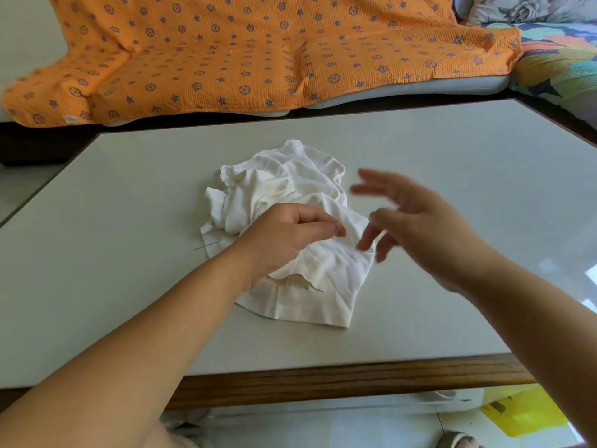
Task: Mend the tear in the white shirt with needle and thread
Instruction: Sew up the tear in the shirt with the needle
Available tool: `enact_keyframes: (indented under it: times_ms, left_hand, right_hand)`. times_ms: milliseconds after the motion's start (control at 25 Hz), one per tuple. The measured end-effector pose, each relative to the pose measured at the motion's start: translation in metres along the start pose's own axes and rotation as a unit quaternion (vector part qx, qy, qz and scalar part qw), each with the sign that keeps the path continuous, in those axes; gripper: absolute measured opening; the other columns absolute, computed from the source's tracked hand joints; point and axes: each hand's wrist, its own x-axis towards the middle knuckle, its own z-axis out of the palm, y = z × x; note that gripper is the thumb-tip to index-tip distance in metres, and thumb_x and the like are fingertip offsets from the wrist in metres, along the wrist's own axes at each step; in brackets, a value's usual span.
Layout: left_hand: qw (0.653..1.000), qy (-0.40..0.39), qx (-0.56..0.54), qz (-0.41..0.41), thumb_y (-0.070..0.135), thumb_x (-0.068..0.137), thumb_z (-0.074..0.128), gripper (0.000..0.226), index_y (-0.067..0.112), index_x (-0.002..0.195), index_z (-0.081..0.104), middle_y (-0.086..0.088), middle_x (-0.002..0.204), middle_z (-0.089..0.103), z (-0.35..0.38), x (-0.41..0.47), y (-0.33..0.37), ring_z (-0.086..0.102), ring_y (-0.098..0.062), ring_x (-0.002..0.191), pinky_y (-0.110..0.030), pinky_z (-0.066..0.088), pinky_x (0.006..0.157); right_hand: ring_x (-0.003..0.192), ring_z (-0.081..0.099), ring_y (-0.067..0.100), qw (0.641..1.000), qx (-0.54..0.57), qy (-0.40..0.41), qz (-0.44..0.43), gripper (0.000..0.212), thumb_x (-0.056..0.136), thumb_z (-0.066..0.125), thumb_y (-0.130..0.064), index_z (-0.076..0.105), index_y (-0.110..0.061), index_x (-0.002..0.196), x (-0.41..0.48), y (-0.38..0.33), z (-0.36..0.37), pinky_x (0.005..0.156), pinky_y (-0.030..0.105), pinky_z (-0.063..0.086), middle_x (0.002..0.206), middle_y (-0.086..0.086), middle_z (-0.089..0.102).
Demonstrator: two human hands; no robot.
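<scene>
Our left hand (284,240) pinches the crumpled shirt (290,182) on the table (129,195); our right hand (416,221) hovers open, empty. The needle (205,246) lies loose at the shirt's left edge, so tugging the cloth could flick it away.

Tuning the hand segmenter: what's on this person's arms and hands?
No sleeves anywhere in frame. Left hand: no glove, ring or watch visible. Right hand is gloveless too, but motion-blurred, so small items can't be ruled out.
</scene>
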Motion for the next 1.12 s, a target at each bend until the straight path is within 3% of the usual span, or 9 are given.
enact_keyframes:
  times_ms: [120, 320, 560, 720, 800, 840, 920, 1000, 1120]
  left_hand:
    - [1.0, 0.001, 0.022, 0.007, 0.018, 0.095, 0.062, 0.012, 0.017, 0.095, 0.074, 0.026, 0.044, 0.052, 0.0, 0.0, 0.0, 0.051, 0.014, 0.05, -0.008, 0.038, 0.054]
    - [0.999, 0.033, -0.012, -0.007, 0.017, 0.094, 0.065, 0.012, 0.014, 0.096, 0.076, 0.026, 0.062, 0.065, -0.008, 0.003, -0.007, 0.053, 0.015, 0.052, 0.0, 0.039, 0.055]
    - [0.997, 0.066, 0.015, -0.023, 0.022, 0.092, 0.066, 0.012, 0.018, 0.095, 0.076, 0.03, 0.063, 0.064, -0.018, 0.009, -0.017, 0.054, 0.018, 0.057, -0.002, 0.039, 0.057]
    - [0.995, 0.094, 0.036, -0.029, 0.027, 0.089, 0.07, 0.009, 0.024, 0.089, 0.078, 0.016, 0.092, 0.075, -0.023, 0.011, -0.023, 0.065, 0.007, 0.093, -0.01, 0.046, 0.08]
    - [0.993, 0.095, 0.059, -0.021, 0.028, 0.088, 0.071, 0.009, 0.022, 0.09, 0.078, 0.008, 0.096, 0.076, -0.021, 0.011, -0.023, 0.067, -0.005, 0.099, -0.016, 0.049, 0.086]
    - [0.993, 0.09, 0.072, -0.014, 0.027, 0.089, 0.071, 0.009, 0.022, 0.09, 0.078, 0.005, 0.096, 0.076, -0.018, 0.01, -0.022, 0.067, -0.009, 0.099, -0.018, 0.051, 0.087]
    - [0.993, 0.072, 0.092, 0.008, 0.026, 0.09, 0.07, 0.008, 0.024, 0.09, 0.078, 0.003, 0.095, 0.076, -0.012, 0.008, -0.018, 0.067, -0.013, 0.097, -0.023, 0.053, 0.09]
    - [0.992, 0.061, 0.108, 0.031, 0.026, 0.09, 0.071, 0.007, 0.027, 0.089, 0.078, 0.0, 0.093, 0.075, -0.006, 0.007, -0.015, 0.067, -0.016, 0.094, -0.027, 0.053, 0.089]
    - [0.988, 0.055, 0.132, 0.056, 0.027, 0.089, 0.071, 0.007, 0.03, 0.088, 0.078, -0.003, 0.088, 0.071, -0.001, 0.005, -0.014, 0.064, -0.017, 0.085, -0.03, 0.052, 0.082]
  right_hand:
    - [0.073, 0.073, 0.023, 0.986, -0.001, -0.135, 0.094, 0.027, 0.094, 0.062, -0.013, 0.062, -0.019, 0.12, -0.002, 0.007, 0.009, 0.065, 0.028, 0.059, 0.099, 0.002, 0.073]
    - [0.051, 0.066, 0.012, 0.981, -0.169, 0.019, 0.093, 0.016, 0.093, 0.061, -0.016, 0.075, -0.018, 0.084, 0.009, 0.009, -0.017, 0.055, 0.021, 0.052, 0.065, 0.001, 0.072]
    - [0.054, 0.067, 0.014, 0.928, -0.311, 0.092, 0.181, 0.022, 0.096, 0.05, -0.009, 0.069, -0.014, 0.086, 0.022, 0.027, -0.051, 0.051, 0.023, 0.044, 0.072, 0.004, 0.071]
    - [0.074, 0.07, 0.028, 0.873, -0.414, 0.066, 0.248, 0.019, 0.092, 0.054, -0.005, 0.071, -0.009, 0.099, 0.029, 0.036, -0.064, 0.074, 0.035, 0.057, 0.081, 0.011, 0.072]
    - [0.091, 0.067, 0.034, 0.826, -0.522, 0.083, 0.197, 0.028, 0.092, 0.054, -0.012, 0.064, -0.012, 0.118, 0.025, 0.033, -0.059, 0.084, 0.037, 0.054, 0.103, 0.013, 0.068]
    - [0.098, 0.064, 0.033, 0.831, -0.529, 0.115, 0.127, 0.035, 0.094, 0.054, -0.017, 0.058, -0.014, 0.129, 0.021, 0.029, -0.052, 0.086, 0.037, 0.05, 0.119, 0.013, 0.063]
    - [0.091, 0.068, 0.021, 0.912, -0.394, 0.116, -0.017, 0.045, 0.095, 0.056, -0.021, 0.049, -0.023, 0.139, 0.011, 0.017, -0.032, 0.079, 0.029, 0.051, 0.135, 0.001, 0.054]
    - [0.068, 0.071, 0.011, 0.987, -0.16, -0.021, 0.002, 0.054, 0.093, 0.061, -0.017, 0.044, -0.027, 0.143, -0.001, 0.003, -0.003, 0.061, 0.02, 0.053, 0.131, -0.01, 0.058]
    - [0.064, 0.072, 0.017, 0.988, -0.08, -0.118, 0.064, 0.04, 0.093, 0.064, -0.018, 0.057, -0.021, 0.132, -0.005, 0.01, 0.018, 0.056, 0.022, 0.054, 0.096, -0.002, 0.074]
